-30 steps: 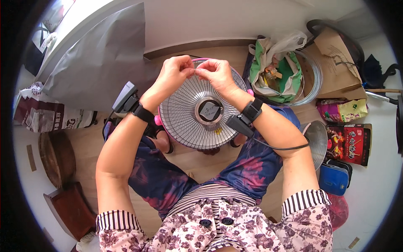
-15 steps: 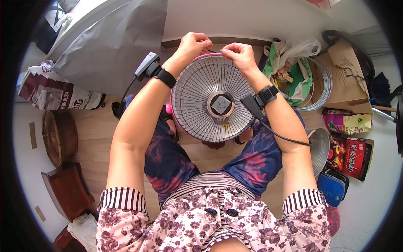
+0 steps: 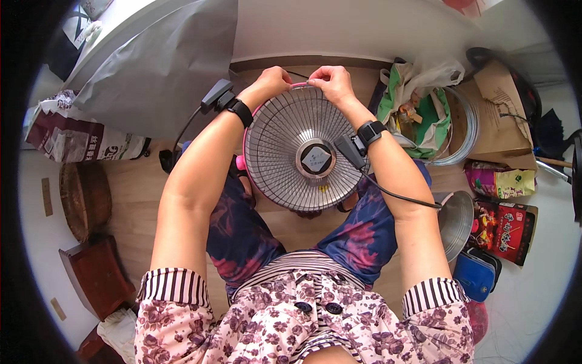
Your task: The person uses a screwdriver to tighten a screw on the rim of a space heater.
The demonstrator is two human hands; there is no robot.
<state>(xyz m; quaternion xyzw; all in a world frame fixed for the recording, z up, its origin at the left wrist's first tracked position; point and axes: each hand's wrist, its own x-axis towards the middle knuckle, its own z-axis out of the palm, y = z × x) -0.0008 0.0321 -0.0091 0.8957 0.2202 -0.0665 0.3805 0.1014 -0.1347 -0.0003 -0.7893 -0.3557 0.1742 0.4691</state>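
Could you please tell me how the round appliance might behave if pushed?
The round appliance may be light for its width, as its wire grille looks thin and openly spaced. That grille could flex under a firm push. It might tip, being so broad, though I cannot see what supports it.

Heater (image 3: 316,159) in front, bag (image 3: 438,118) right

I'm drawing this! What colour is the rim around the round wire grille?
The rim is pink; it shows best in the head view.
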